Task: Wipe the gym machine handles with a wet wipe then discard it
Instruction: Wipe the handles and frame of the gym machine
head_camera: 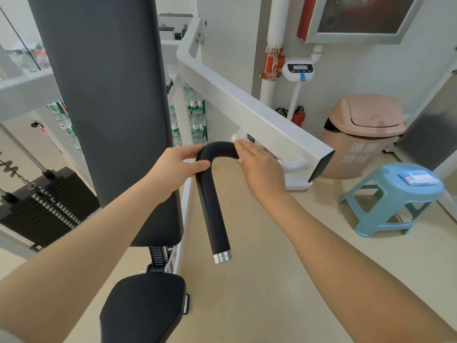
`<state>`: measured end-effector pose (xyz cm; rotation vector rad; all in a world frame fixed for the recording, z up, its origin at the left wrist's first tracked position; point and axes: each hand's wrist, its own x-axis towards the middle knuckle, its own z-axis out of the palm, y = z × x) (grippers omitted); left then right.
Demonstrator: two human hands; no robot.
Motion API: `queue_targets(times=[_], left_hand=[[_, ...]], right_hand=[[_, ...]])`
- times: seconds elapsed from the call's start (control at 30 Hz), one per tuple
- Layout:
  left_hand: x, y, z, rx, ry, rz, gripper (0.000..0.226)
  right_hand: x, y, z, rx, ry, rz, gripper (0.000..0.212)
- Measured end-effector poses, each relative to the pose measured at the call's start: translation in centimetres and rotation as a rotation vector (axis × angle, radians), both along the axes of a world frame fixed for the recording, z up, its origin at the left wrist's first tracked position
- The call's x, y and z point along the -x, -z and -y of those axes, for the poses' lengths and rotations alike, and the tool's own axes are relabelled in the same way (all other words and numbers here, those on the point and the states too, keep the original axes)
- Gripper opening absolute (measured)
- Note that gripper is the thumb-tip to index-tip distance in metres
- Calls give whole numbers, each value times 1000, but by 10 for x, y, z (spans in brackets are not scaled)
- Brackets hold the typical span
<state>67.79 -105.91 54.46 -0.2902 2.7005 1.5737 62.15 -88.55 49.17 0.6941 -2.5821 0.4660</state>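
Black curved handle (210, 184) at centre, hooked over at the top and ending low in a silver cap, just right of the tall dark back pad (106, 95). Left hand (178, 164) curled round the left side of the handle's bend, thumb below and fingers on top; right hand (259, 162) laid with fingers nearly straight on the right side of the bend, pressing a bunched white wet wipe (238, 137) against it. Well right of the handle, pink swing-lid bin (363, 134) beyond the white machine arm (259, 117), blue stool (393, 194) nearer, bearing a small wipe packet (418, 178).
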Motion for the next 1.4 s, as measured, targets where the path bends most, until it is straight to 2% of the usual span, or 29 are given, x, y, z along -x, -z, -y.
queue_targets(times=[0.07,0.13,0.23,0.33,0.5,0.57,0.67,0.73,0.83,0.97,1.1,1.23,1.3,1.4], left_hand=[[-1,2,-1,7,7,1,44],[-1,3,-1,-3,0,-2,45],[2,5,2,-22,4,3,46],[4,6,5,-59,23,14,48],[2,13,24,-190,14,83,52],[-1,16,33,-176,-12,97,50],[-6,17,43,-133,-38,103,42],[-8,18,48,-136,-33,90,39],[-7,21,52,-141,14,88,37],[-6,29,50,-165,64,91,38],[-7,34,49,-174,128,90,30],[-2,31,50,-163,205,79,31],[-2,29,49,-173,237,60,33],[-2,30,45,-197,278,40,38]], right_hand=[[2,-9,-5,-19,1,0,32],[0,-7,-20,-25,96,31,24],[-1,-8,-14,26,121,31,25],[5,-22,26,53,-79,85,26],[-2,-21,37,-86,-454,106,33],[1,-18,29,-51,-478,118,37],[-3,-19,32,121,-401,199,40],[-17,-15,35,51,-508,235,41],[-35,-9,26,-182,-684,186,40],[-46,-4,17,-128,-570,115,40],[-77,11,10,-369,-729,1,34],[-72,2,1,-46,-384,20,36],[-94,18,0,-22,-431,55,36],[-127,41,-8,-197,-606,47,36]])
